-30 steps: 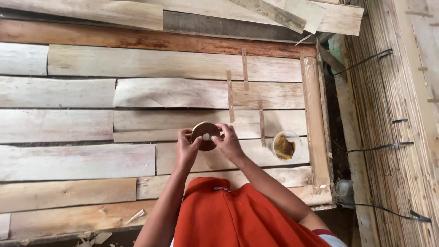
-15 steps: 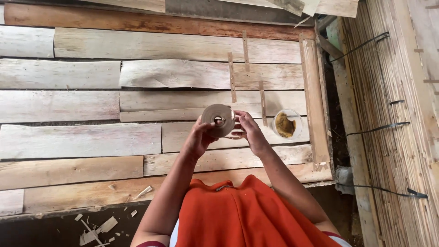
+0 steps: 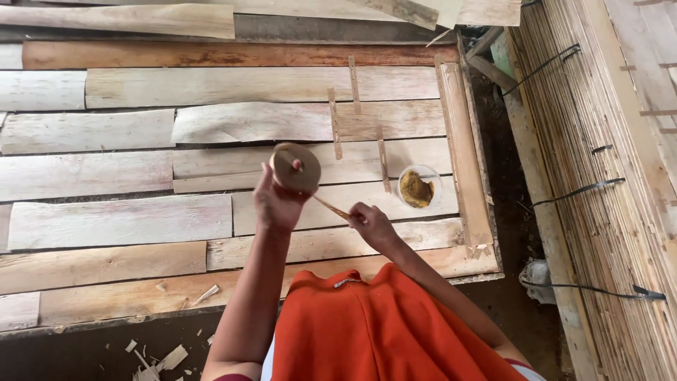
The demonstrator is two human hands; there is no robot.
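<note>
My left hand (image 3: 276, 203) holds up a round brown roll of tape (image 3: 295, 168), with a finger through its middle. A thin tan strip (image 3: 330, 207) runs from the roll down and right to my right hand (image 3: 369, 224), which pinches its free end. Both hands hover over a panel of pale wood veneer sheets (image 3: 127, 220). My orange garment (image 3: 381, 331) fills the lower middle of the view.
A small clear bowl of brown paste (image 3: 418, 188) stands on the veneer just right of my right hand. Narrow wooden strips (image 3: 334, 123) lie on the sheets. Stacked veneer bundles tied with black straps (image 3: 599, 190) line the right. Wood scraps (image 3: 159, 356) litter the dark floor.
My right hand has moved away from the roll, down and to the right, drawing a strip out of it. My left hand has lifted the roll slightly.
</note>
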